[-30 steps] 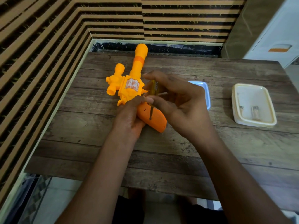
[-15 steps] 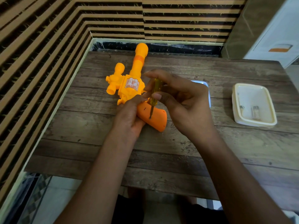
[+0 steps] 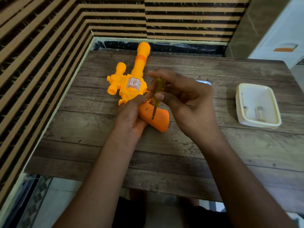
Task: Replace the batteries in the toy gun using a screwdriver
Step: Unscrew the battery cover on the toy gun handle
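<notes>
An orange and yellow toy gun [image 3: 133,84] lies on the wooden table [image 3: 181,153], barrel pointing away from me. My left hand [image 3: 131,116] grips its orange handle [image 3: 158,117] from the left. My right hand [image 3: 182,99] pinches a screwdriver [image 3: 157,94] with a clear yellow handle, held nearly upright. Its metal tip sits in a screw hole on the gun's handle. Two batteries [image 3: 259,112] lie in a cream tray [image 3: 256,89] at the right.
A pale blue dish [image 3: 207,83] is mostly hidden behind my right hand. A striped slatted wall runs along the table's left and far sides. A white cabinet [image 3: 283,35] stands at the far right. My knees show below the table's near edge.
My right hand has turned the screwdriver a little and lifted its fingers higher on the handle. The tip stays in the same screw hole. My left hand has not moved.
</notes>
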The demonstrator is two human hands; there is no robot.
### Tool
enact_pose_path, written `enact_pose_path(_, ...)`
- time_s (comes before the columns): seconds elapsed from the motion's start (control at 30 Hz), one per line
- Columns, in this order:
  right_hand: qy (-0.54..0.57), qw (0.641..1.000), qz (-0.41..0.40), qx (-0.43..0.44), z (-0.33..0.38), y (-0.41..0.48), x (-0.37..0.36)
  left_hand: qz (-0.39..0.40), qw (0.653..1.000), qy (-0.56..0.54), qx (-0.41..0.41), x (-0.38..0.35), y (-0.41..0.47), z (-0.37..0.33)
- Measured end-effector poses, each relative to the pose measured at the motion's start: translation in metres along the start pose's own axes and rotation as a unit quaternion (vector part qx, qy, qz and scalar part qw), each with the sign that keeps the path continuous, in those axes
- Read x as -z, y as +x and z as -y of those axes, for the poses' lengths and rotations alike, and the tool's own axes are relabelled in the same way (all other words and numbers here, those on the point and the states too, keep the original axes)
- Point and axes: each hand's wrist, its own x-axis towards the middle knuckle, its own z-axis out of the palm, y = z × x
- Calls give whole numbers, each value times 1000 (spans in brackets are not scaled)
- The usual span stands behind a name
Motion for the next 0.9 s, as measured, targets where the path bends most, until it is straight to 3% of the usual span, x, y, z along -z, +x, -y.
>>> enact_pose_path(0.67,-46,997,-37,41,-3,2,1,19,1000,-9,-21,-1,-6,-1)
enact_pose_path(0.9,-7,1000,-21,12,-1,-1,1,-4,1000,-12,-13,-6,-11,-3)
